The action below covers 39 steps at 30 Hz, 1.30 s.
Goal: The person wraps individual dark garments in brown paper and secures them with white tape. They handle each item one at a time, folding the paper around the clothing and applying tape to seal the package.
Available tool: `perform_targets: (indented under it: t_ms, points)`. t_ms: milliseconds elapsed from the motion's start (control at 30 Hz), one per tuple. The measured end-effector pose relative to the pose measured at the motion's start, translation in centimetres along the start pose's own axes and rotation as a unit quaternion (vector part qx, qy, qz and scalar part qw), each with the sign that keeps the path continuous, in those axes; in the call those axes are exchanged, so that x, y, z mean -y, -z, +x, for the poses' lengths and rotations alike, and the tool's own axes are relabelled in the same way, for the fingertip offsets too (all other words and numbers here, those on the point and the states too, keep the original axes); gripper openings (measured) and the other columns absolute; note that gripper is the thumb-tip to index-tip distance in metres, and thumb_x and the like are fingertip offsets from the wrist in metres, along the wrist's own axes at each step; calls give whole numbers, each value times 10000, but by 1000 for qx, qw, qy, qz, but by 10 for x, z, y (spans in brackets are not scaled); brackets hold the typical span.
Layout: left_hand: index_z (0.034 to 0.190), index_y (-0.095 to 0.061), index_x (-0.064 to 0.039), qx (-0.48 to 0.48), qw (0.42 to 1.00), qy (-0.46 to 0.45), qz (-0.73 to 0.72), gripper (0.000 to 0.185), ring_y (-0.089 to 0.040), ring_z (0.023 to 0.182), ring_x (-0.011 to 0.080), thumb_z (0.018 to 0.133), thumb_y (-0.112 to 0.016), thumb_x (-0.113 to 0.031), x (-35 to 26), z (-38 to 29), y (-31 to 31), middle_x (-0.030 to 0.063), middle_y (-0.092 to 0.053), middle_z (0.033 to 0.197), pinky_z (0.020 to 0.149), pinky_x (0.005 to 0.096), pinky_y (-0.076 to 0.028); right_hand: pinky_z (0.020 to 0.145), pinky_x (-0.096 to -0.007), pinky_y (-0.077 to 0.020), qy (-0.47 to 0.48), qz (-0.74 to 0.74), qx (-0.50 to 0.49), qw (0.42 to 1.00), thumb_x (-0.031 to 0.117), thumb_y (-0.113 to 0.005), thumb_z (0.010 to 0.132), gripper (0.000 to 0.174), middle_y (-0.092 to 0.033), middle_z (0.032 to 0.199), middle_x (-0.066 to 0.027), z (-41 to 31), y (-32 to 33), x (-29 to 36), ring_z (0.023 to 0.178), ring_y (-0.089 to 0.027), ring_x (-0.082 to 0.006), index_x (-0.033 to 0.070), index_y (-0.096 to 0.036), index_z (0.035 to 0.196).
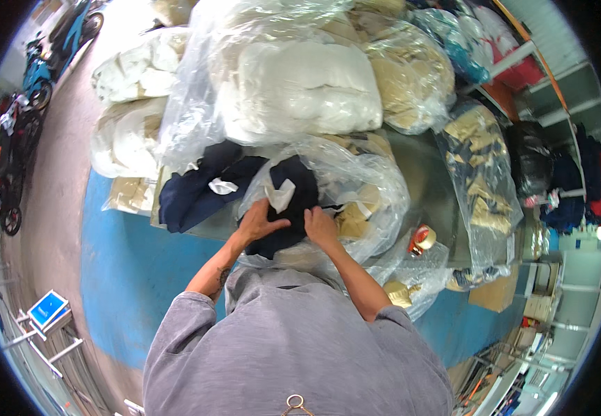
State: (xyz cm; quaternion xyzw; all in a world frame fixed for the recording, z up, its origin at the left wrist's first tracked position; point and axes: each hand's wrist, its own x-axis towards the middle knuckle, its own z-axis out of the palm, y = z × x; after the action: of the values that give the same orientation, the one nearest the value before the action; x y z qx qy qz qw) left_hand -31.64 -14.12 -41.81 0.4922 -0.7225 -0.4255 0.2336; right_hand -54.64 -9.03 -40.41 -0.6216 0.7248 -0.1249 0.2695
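A dark navy cloth garment (294,229) with a white patch (280,196) lies partly inside a large clear plastic bag (383,171) in front of me. My left hand (260,222) rests on the garment's left side, its thumb spread away from the fingers. At the right edge of the garment my right hand (322,226) is curled, pinching the dark cloth; its fingertips are partly hidden. Tan and dark pieces (357,216) show through the bag beside it. Left of the bag, another navy cloth bundle (191,195) hangs over the table's edge, with a white piece (222,186) on it.
A big plastic-wrapped white bundle (310,88) stands behind the bag. More wrapped bundles (409,78) flank it. A tape roll in a red dispenser (422,239) lies to the right, near a long clear bag of tan pieces (482,177). Motorbikes (14,151) stand far left.
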Motion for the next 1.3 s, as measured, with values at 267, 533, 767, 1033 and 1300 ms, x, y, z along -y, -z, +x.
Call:
perform_targets:
  t_ms: [267, 533, 767, 1033, 1300]
  points:
    - [1100, -684, 41, 116, 992, 39, -35, 587, -684, 865, 340, 736, -853, -387, -46, 3, 42, 208, -712, 938, 811, 416, -538, 867, -435, -497, -92, 291, 59, 951, 492, -654, 958, 574, -682, 1045, -248, -15, 13, 29, 998, -667, -348, -58, -620, 1118]
    - [1114, -681, 19, 131, 991, -17, -26, 470, -596, 891, 131, 731, -859, -190, -92, -7, 205, 71, -682, 932, 817, 352, -528, 843, -324, -548, 114, 523, 204, 820, 185, -654, 1029, 343, -661, 1171, -99, -43, 39, 105, 977, -668, -173, 35, -559, 1323]
    - [1339, -614, 5, -36, 948, 79, 308, 695, -612, 1155, 388, 765, -856, -304, 3, -2, 254, 232, -636, 1242, 1025, 455, -493, 794, -505, -545, 157, -36, 50, 986, 247, -668, 883, 262, -706, 831, -225, -16, 30, 16, 827, -688, -419, -3, -695, 808]
    - [1306, -645, -8, 75, 980, -84, 165, 555, -639, 1135, 414, 833, -813, -243, 10, -6, 107, 234, -676, 1249, 1001, 483, -502, 953, -472, -517, 78, -339, 97, 933, 141, -616, 914, 327, -629, 1353, -132, 20, 100, -106, 1275, -572, -332, 141, -694, 1232]
    - [1350, -602, -28, 209, 964, -160, 34, 536, -571, 1214, 403, 898, -758, -272, -73, -17, -21, 203, -621, 1321, 1029, 464, -465, 993, -431, -519, 163, -411, 146, 885, 198, -728, 845, 440, -666, 1294, -140, 38, 169, -92, 1274, -600, -314, 159, -666, 1279]
